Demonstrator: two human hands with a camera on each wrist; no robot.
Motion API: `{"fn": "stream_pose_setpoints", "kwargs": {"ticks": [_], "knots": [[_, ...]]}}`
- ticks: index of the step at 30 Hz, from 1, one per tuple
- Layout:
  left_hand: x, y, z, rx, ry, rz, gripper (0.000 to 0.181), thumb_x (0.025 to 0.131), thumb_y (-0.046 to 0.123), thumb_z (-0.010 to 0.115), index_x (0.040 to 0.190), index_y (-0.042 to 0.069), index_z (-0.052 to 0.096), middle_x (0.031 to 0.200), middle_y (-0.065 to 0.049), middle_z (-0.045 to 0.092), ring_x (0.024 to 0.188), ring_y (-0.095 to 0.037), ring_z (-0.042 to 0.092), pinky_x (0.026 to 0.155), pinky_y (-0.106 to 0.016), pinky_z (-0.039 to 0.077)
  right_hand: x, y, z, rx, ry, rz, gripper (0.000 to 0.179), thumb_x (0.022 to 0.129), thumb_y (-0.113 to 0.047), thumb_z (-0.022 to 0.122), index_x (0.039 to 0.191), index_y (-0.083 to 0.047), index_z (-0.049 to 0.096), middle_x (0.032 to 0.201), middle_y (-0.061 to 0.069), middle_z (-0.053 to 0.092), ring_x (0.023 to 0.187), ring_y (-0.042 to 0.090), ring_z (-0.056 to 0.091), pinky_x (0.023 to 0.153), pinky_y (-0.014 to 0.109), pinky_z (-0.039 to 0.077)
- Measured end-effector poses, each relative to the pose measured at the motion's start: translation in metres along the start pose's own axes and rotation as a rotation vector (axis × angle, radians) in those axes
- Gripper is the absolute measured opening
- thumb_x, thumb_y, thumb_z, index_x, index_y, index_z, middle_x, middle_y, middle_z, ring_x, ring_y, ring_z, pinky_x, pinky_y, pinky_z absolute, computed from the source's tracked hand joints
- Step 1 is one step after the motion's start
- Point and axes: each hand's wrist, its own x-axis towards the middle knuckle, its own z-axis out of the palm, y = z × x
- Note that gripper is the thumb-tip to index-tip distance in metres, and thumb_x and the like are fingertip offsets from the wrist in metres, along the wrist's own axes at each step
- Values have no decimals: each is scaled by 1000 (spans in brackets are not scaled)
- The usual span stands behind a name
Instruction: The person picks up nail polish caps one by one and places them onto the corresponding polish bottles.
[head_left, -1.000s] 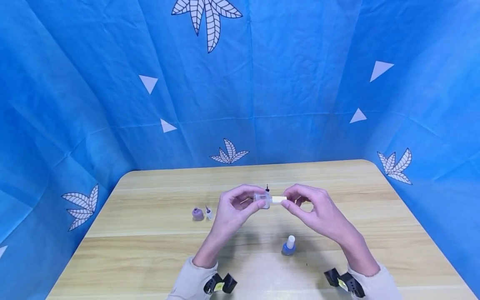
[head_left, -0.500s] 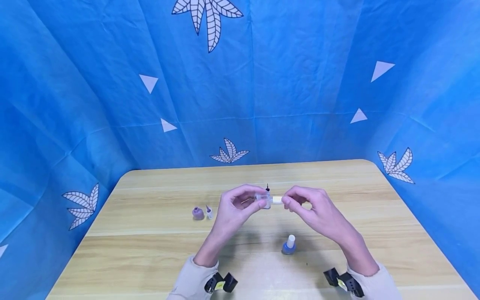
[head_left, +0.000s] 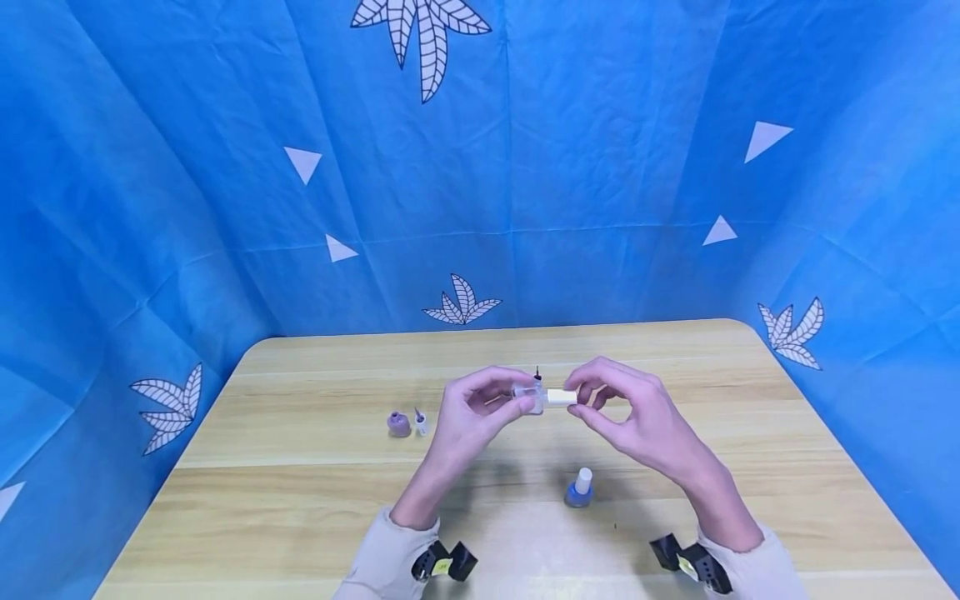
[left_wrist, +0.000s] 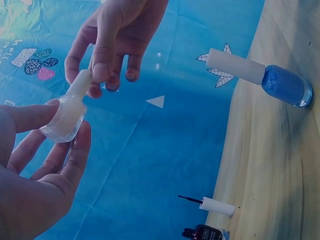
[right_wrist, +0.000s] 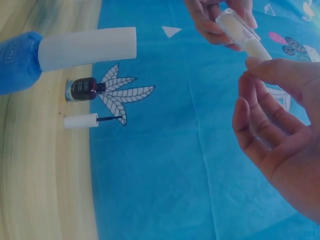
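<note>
My left hand (head_left: 468, 417) grips the glass body of a nail polish bottle (left_wrist: 66, 118) with pale contents, tilted nearly sideways above the table. At its other end, my right hand (head_left: 637, 412) has thumb and fingertips on the bottle's white cap (head_left: 561, 398), which is on the neck. From the right wrist view, the right thumb (right_wrist: 272, 70) lies along the cap while the remaining fingers are bent. Behind the held bottle a dark brush tip (head_left: 537, 373) shows in the head view.
A capped blue nail polish bottle (head_left: 579, 490) stands nearer on the wooden table (head_left: 300, 517). Left of the hands sit an uncapped purple bottle (head_left: 399, 424) and its brush cap (head_left: 421, 422). A dark uncapped bottle (right_wrist: 83, 89) and white brush cap (right_wrist: 81, 121) appear in the wrist views.
The right fingers have shifted on the white cap, drawing back to the right so that more of it shows than half a second ago. The left hand keeps its grip on the bottle.
</note>
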Motion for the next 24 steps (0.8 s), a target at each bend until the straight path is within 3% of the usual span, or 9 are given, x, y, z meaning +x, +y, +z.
{"fn": "stream_pose_setpoints", "kwargs": {"ticks": [15, 24], "knots": [[0, -1, 0, -12, -5, -12, 21, 91, 1, 77, 112, 0, 74, 114, -15, 73, 106, -31, 71, 95, -43, 59, 0, -1, 2, -15, 15, 13, 25, 88, 0, 79, 107, -16, 71, 98, -8, 72, 80, 9, 67, 72, 26, 62], [-1, -1, 0, -31, -16, 3, 21, 91, -1, 76, 112, 1, 74, 114, -14, 73, 105, -31, 71, 94, -45, 60, -2, -3, 2, -85, 13, 74, 18, 92, -7, 78, 104, -19, 73, 91, -14, 70, 78, 7, 64, 66, 26, 59]]}}
